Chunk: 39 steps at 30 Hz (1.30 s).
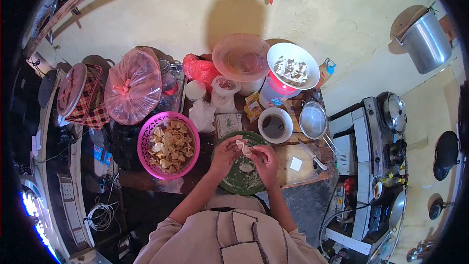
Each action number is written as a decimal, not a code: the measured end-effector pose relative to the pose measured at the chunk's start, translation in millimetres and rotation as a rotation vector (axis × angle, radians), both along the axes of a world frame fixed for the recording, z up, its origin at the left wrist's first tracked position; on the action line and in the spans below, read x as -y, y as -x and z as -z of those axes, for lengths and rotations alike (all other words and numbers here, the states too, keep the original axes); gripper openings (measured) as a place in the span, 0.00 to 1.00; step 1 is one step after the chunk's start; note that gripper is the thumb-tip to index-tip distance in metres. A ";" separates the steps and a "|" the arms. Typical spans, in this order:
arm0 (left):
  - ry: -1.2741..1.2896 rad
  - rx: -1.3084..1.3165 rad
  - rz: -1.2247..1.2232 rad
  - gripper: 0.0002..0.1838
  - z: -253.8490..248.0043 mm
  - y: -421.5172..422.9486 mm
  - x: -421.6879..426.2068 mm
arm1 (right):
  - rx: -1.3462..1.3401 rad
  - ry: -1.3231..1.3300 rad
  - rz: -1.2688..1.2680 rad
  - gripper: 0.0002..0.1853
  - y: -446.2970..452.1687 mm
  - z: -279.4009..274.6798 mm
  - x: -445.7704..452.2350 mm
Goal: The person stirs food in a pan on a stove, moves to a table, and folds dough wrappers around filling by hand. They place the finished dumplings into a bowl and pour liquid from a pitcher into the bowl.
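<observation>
Facing a cream wall [171, 14], left hand [225, 156] and right hand [264, 164] pinch thin, folded dough [243, 148].

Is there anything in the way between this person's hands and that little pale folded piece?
Nothing visible is. The left hand and right hand already have their fingers on the pale folded piece. The green tray shows beneath them, not in between.
</observation>
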<state>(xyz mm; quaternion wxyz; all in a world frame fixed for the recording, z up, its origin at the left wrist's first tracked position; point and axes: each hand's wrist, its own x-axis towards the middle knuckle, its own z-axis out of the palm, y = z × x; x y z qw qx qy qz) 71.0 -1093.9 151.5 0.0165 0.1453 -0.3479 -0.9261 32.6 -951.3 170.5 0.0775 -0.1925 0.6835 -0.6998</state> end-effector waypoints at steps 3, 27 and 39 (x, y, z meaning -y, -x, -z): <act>0.028 0.003 -0.006 0.20 -10.4 -0.8 -2.1 | 0.031 -0.054 -0.004 0.11 3.4 -0.5 0.4; 0.034 -0.088 -0.134 0.12 -6.6 0.5 -18.7 | -0.115 -0.028 0.075 0.10 2.0 1.4 7.3; 0.260 -0.235 -0.127 0.08 -9.9 -2.6 -14.7 | 0.006 0.019 0.144 0.07 -4.1 -32.4 9.3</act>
